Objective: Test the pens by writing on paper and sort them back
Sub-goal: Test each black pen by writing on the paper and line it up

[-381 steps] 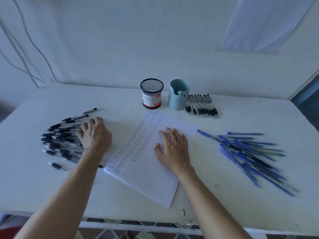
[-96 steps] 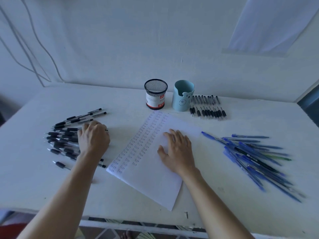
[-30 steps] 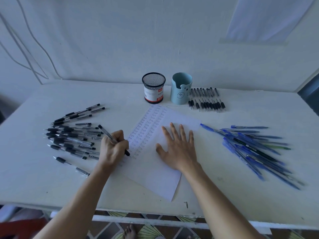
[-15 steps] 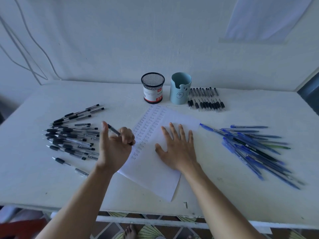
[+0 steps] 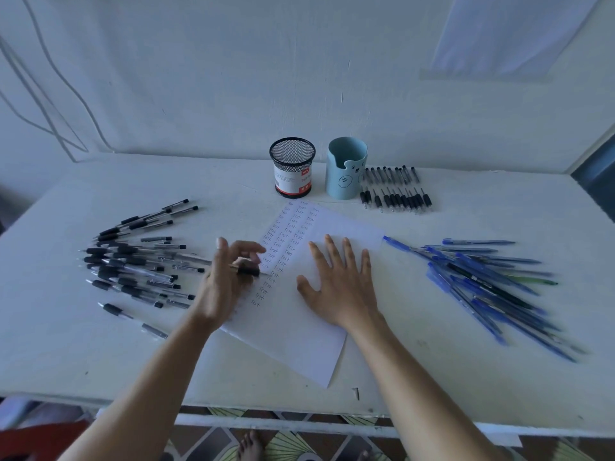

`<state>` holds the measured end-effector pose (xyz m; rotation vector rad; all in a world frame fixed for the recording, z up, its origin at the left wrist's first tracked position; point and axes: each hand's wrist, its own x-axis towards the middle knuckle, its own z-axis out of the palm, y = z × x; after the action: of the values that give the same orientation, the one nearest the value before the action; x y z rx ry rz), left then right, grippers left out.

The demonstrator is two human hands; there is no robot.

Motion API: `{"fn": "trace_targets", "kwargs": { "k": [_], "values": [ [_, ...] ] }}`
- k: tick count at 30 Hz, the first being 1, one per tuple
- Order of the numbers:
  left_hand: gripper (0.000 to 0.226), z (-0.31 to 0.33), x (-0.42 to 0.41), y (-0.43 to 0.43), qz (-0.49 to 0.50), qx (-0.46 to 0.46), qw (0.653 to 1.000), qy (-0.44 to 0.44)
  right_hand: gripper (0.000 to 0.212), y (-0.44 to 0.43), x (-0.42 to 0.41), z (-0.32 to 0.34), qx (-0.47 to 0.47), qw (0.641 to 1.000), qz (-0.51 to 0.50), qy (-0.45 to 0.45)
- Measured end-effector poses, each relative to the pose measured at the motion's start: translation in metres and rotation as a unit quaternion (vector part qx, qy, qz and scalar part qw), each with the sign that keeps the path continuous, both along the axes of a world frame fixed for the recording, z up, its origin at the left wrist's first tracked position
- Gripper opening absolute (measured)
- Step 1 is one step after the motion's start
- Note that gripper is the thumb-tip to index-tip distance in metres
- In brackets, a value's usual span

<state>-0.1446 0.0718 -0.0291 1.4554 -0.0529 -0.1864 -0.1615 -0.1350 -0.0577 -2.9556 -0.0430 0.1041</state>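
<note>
A white paper sheet (image 5: 293, 331) with columns of handwritten words lies slanted in the table's middle. My right hand (image 5: 339, 284) presses flat on it, fingers spread. My left hand (image 5: 226, 281) hovers over the sheet's left edge, blurred, and holds a black pen (image 5: 248, 271) in its fingers, the tip pointing right. A pile of black pens (image 5: 133, 264) lies to the left. A pile of blue pens (image 5: 489, 287) lies to the right.
A black mesh pen cup (image 5: 292, 168) and a light blue bear cup (image 5: 346, 168) stand at the back. A row of black pens (image 5: 394, 189) lies right of the blue cup. The table's front edge (image 5: 299, 410) is near me; wall behind.
My left hand picked a black pen from the left pile, wrote at the sheet's left edge, then lifted and turned the pen. My right hand stayed flat on the paper.
</note>
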Motion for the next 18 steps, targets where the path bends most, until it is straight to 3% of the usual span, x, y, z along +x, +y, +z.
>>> {"fn": "trace_targets", "kwargs": {
  "k": [6,9,12,18],
  "values": [
    [0.027,-0.004,-0.002,-0.001,0.029,0.182,0.981,-0.062,0.079,0.000,0.001,-0.001,0.001,1.000,-0.002,0.006],
    [0.027,0.000,-0.004,-0.001,0.044,0.224,0.972,-0.052,0.087,0.000,0.002,-0.002,-0.002,1.000,-0.004,0.003],
    [0.040,-0.001,-0.007,0.001,0.069,0.216,0.973,-0.041,0.079,0.000,0.002,-0.003,-0.002,1.000,-0.005,0.004],
    [0.027,-0.012,-0.003,0.010,0.089,0.292,0.950,-0.067,0.088,0.000,0.002,-0.004,-0.005,1.000,-0.002,0.002]
  ]
}}
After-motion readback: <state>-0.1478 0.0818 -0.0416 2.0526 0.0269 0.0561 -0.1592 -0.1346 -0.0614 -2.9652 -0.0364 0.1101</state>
